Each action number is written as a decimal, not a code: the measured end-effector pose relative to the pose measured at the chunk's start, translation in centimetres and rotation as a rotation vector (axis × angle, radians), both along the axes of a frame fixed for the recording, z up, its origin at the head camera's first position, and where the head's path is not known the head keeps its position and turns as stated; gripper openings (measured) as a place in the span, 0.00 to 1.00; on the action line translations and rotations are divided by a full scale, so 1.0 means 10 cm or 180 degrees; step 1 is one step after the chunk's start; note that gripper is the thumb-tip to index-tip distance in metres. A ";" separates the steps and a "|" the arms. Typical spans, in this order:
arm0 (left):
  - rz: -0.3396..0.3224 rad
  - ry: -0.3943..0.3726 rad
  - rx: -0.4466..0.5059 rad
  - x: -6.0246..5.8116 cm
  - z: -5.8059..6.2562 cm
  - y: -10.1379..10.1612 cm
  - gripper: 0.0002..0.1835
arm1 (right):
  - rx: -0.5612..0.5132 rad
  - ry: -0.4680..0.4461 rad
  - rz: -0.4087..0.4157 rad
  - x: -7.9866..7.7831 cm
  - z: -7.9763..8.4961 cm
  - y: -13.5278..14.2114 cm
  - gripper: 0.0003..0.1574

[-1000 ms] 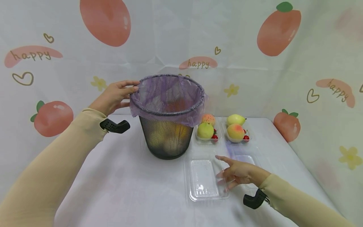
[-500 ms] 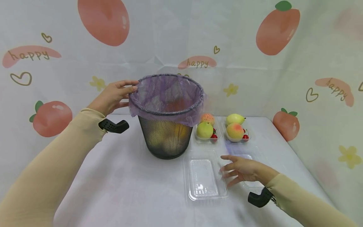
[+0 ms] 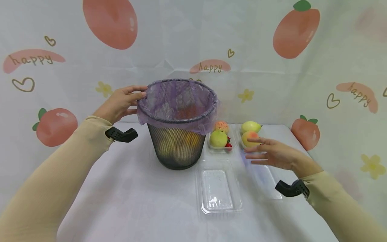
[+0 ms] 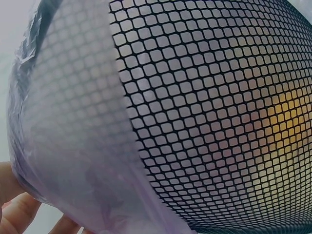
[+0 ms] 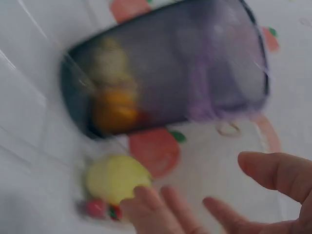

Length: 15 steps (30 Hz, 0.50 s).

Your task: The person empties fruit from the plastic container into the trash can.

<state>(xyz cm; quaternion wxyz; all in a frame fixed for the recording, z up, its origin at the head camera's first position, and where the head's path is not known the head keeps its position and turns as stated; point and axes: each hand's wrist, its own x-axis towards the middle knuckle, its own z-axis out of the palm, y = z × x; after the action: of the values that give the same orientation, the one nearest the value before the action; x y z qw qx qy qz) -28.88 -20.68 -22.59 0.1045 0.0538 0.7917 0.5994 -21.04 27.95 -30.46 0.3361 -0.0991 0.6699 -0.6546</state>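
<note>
Nearest, a clear plastic tray (image 3: 216, 188) lies on a white table (image 3: 145, 208). Beyond it, the right hand (image 3: 273, 154) holds nothing, fingers stretched out near a second clear tray (image 3: 269, 179), well apart from the black mesh bin (image 3: 178, 148). The left hand (image 3: 121, 102) grips that bin's left rim, over its purple liner (image 3: 205, 125). A yellow-green fruit (image 3: 218, 138) and a peach (image 3: 246, 135) sit right of the bin.

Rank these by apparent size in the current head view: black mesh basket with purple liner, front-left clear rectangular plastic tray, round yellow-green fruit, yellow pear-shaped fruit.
1. Black mesh basket
2. Clear plastic tray
Then, unranked: round yellow-green fruit and yellow pear-shaped fruit. They look alike in size, and the latter sits farther back.
</note>
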 end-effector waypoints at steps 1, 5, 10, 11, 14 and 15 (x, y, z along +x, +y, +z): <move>-0.0002 0.0000 0.0003 0.00 0.00 0.00 0.30 | -0.0138 0.0026 -0.0049 -0.06 0.04 0.06 0.22; -0.0008 0.0003 0.0024 0.00 -0.01 -0.01 0.30 | -0.0444 -0.0004 -0.0532 -0.30 0.11 0.25 0.15; -0.0024 0.0007 0.0027 0.00 -0.01 -0.02 0.29 | -0.0436 -0.0124 -0.1160 -0.58 0.03 0.46 0.15; -0.0027 0.0005 0.0021 0.00 -0.02 -0.02 0.29 | -0.0427 -0.0136 -0.1244 -0.63 -0.01 0.50 0.17; -0.0024 -0.0001 0.0020 -0.01 -0.01 -0.01 0.29 | -0.0376 -0.0205 -0.1476 -0.74 -0.11 0.61 0.26; -0.0021 -0.0002 0.0024 -0.01 -0.01 -0.01 0.29 | -0.0317 -0.0227 -0.1548 -0.77 -0.13 0.64 0.30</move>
<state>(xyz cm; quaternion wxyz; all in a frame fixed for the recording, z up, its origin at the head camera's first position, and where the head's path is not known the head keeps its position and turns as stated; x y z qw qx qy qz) -28.96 -20.78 -22.72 0.1064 0.0567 0.7893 0.6021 -28.73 34.34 -31.80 0.1868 0.0716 0.6287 -0.7514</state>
